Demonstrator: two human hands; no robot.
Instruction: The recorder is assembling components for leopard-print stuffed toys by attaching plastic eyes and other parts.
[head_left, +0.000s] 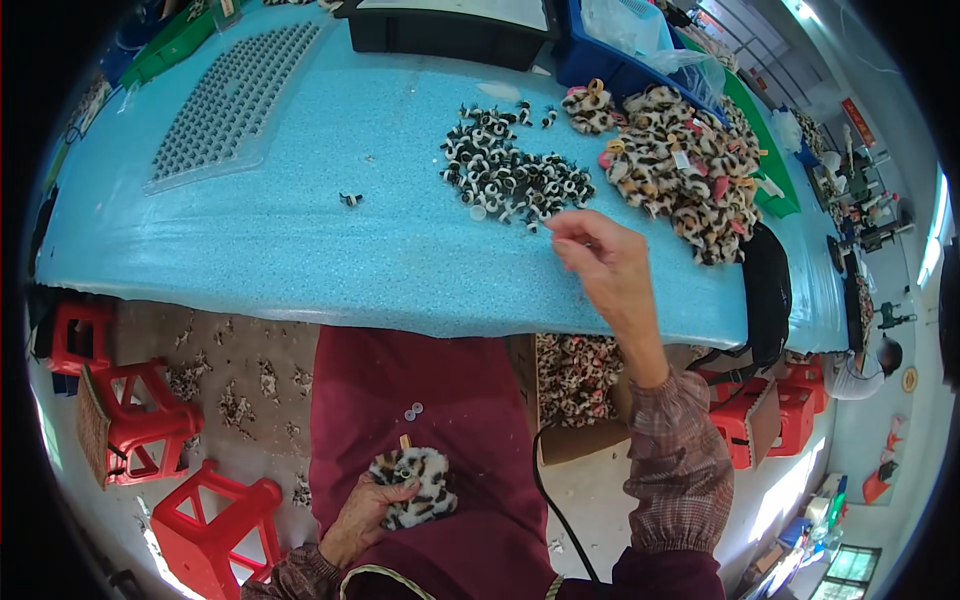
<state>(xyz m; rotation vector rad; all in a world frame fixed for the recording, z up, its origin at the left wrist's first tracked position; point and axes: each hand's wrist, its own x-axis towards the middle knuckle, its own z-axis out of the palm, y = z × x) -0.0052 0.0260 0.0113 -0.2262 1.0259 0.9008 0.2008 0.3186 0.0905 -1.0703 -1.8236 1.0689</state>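
The left hand (365,515) rests in the lap on a dark red apron (430,450) and its grip is closed around a small leopard-print plush piece (420,485); the thumb and fingers wrap the lower left side of it, and the rest of the plush lies to the right of the grip. The right hand (600,262) is stretched out over the blue bench (300,240), and its grip is pinched together at the fingertips just at the near edge of a heap of black-and-white plastic toy eyes (515,175); I cannot tell if one eye is already between the fingertips, because it is too small to see. I judge that the plush piece is very light, soft and easy to squash, with fur that does not slip, so a loose hold around its body is enough. The eyes look hard, tiny and smooth, so they probably roll and slip easily; a fine pinch with thumb and forefinger on the round head seems the best place. To the right of the reaching grip lies a pile of more leopard plush pieces (690,170), and far to its left a clear tray with rows of studs (235,100).
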